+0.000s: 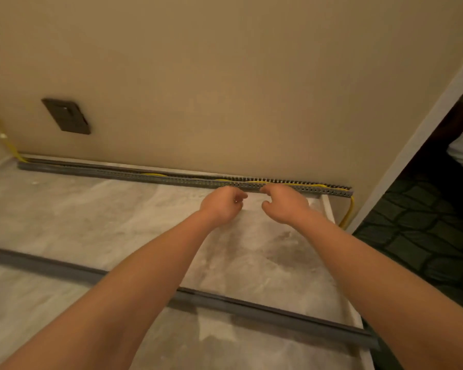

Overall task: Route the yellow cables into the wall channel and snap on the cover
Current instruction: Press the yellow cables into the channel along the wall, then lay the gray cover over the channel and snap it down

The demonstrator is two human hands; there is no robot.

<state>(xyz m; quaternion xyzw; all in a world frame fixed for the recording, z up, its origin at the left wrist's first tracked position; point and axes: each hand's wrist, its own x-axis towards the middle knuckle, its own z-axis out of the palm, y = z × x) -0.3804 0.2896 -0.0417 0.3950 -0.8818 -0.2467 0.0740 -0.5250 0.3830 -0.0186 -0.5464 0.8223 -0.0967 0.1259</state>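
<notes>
Home room: beige wall [225, 76], outlet plate [66, 116].

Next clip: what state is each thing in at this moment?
Grey slotted wall channel: uncovered.
Yellow cables: partly laid in channel, both ends trailing out.
Long grey cover strip: lying on floor, not fitted.
Dark rectangular wall plate: mounted flush.
Left hand: fingers curled at channel, grasp unclear.
Right hand: fingers curled at channel, grasp unclear.

beige wall [225, 76] with dark outlet plate [66, 116], mottled grey floor [91, 214].
</notes>
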